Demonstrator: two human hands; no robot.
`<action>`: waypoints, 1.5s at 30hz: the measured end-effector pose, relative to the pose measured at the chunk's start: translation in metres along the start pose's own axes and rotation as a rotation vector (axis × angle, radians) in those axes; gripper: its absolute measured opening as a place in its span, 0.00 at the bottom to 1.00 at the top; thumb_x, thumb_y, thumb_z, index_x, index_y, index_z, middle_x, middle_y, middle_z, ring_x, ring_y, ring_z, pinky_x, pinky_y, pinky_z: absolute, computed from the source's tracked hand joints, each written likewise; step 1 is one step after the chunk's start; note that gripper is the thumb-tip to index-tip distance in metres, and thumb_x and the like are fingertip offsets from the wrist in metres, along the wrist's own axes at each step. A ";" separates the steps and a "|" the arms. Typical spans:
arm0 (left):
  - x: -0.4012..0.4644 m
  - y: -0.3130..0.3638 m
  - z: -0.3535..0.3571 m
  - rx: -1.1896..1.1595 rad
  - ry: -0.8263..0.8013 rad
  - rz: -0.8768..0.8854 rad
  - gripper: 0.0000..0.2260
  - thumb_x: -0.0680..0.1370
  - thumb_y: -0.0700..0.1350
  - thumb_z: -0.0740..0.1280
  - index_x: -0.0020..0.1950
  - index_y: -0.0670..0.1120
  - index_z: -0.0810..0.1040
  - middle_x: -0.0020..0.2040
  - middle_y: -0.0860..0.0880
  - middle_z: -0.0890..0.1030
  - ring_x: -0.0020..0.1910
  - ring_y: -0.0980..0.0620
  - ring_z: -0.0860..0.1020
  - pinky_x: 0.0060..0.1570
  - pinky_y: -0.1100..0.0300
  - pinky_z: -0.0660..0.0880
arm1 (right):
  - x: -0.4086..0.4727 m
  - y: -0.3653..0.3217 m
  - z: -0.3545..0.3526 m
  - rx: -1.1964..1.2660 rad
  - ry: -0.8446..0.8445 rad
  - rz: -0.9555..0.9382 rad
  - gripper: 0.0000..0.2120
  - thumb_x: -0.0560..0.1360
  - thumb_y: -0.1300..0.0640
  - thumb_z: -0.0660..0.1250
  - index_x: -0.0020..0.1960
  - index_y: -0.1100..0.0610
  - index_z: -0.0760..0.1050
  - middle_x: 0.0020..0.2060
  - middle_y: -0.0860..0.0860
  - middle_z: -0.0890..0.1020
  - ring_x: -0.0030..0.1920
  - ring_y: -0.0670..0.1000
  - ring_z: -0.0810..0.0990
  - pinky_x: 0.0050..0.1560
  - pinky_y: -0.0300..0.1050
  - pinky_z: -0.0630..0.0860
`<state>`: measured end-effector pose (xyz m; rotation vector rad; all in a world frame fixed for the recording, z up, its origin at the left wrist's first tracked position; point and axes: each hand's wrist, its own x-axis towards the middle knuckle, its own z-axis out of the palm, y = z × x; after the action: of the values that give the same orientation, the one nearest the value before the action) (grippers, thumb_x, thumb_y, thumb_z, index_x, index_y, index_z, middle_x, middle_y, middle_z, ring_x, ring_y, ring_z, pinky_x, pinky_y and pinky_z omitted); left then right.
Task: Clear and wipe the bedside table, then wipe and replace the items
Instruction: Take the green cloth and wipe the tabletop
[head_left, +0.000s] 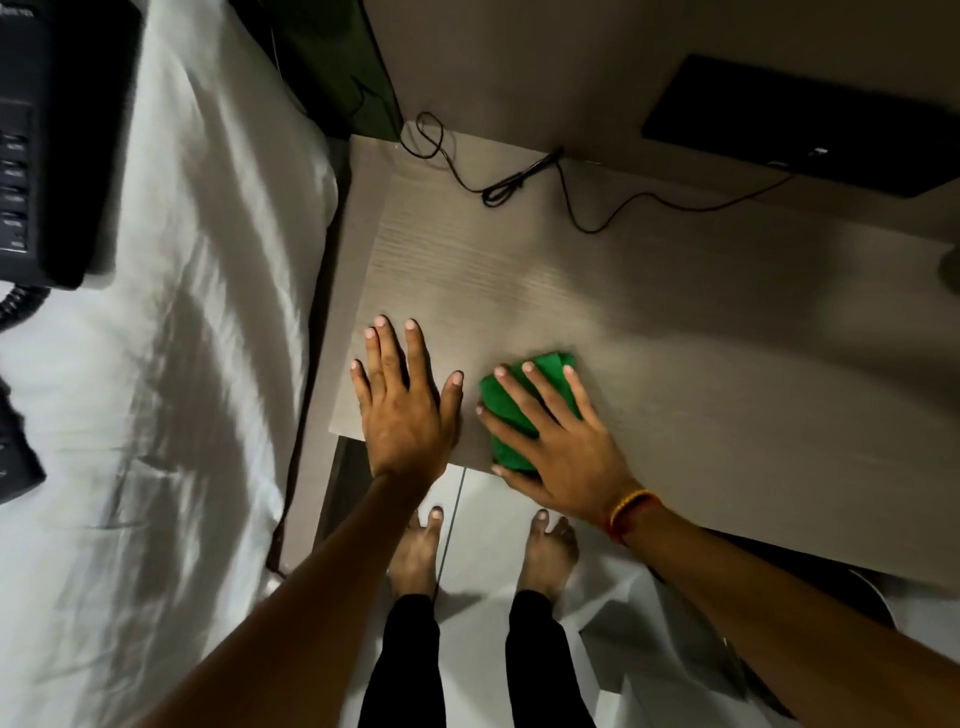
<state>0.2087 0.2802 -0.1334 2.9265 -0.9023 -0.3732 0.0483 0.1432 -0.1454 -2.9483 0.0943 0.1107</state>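
White bedding (171, 322) fills the left side, and a dark telephone (47, 135) lies on it near the top left corner, most likely set there so the table could be cleared; its body runs off the frame edge and its buttons are too dim to read. The pale wood-grain bedside table (649, 291) carries little on its top: a thin black cable (519, 182) is looped near the back edge, and a flat black object (810, 124) at the back right corner is too dark to identify. The left hand (408, 410) lies flat with fingers spread at the front left corner, apparently bracing the person while wiping. The right hand (558, 441), fingers splayed, presses down on a folded green cloth (511, 410) just beside it at the front edge, a hold that suits pushing the cloth across the surface. Much of the cloth is hidden under the palm, and the table's right end runs out of view
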 end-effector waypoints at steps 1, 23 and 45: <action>-0.001 0.002 0.001 0.007 0.005 -0.007 0.35 0.85 0.63 0.49 0.85 0.44 0.45 0.85 0.39 0.47 0.85 0.40 0.45 0.82 0.40 0.47 | 0.002 0.008 -0.001 -0.004 -0.002 -0.015 0.32 0.80 0.32 0.52 0.81 0.43 0.57 0.83 0.54 0.54 0.83 0.61 0.52 0.80 0.70 0.48; -0.010 0.058 0.021 0.119 -0.022 0.233 0.36 0.84 0.64 0.48 0.84 0.43 0.45 0.86 0.45 0.46 0.85 0.47 0.44 0.82 0.41 0.47 | 0.005 0.141 -0.031 -0.071 0.054 0.358 0.31 0.80 0.33 0.54 0.80 0.43 0.60 0.83 0.55 0.57 0.82 0.63 0.56 0.79 0.70 0.50; -0.014 0.069 0.024 0.123 -0.008 0.274 0.36 0.84 0.63 0.48 0.84 0.41 0.43 0.85 0.43 0.45 0.85 0.45 0.44 0.82 0.39 0.48 | -0.023 0.213 -0.050 0.000 0.062 0.631 0.31 0.80 0.32 0.51 0.80 0.41 0.57 0.83 0.53 0.54 0.82 0.63 0.53 0.80 0.70 0.47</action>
<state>0.1539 0.2311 -0.1455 2.8505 -1.3517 -0.3215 0.0140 -0.0736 -0.1347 -2.8043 1.0228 0.1032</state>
